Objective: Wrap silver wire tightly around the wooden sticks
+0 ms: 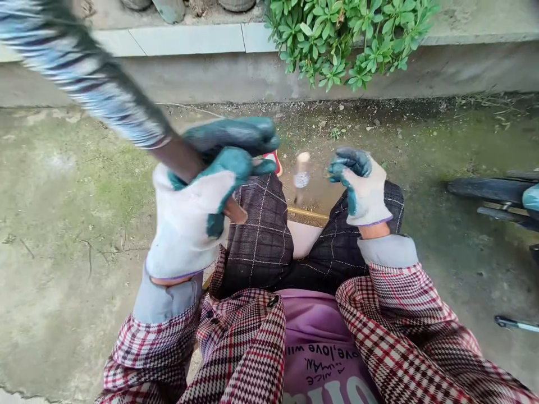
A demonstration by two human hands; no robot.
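Note:
I sit with my knees in dark checked trousers below me. My left hand (pixel 197 207), in a white glove with a teal palm, is closed round a brown stick (pixel 185 163). The stick runs up to the top left, where it is wound with blurred blue-and-white striped material (pixel 84 73). My right hand (pixel 362 185), gloved the same, hovers over my right knee with its fingers curled, pinching something too small to make out. Between my knees a short pale rod (pixel 301 171) stands blurred above the ground.
A concrete kerb (pixel 189 62) runs across the back, with a green leafy plant (pixel 345 39) hanging over it. The ground is mossy concrete. Dark vehicle parts (pixel 492 193) lie at the right edge, and a thin metal tool (pixel 516 324) lies lower right.

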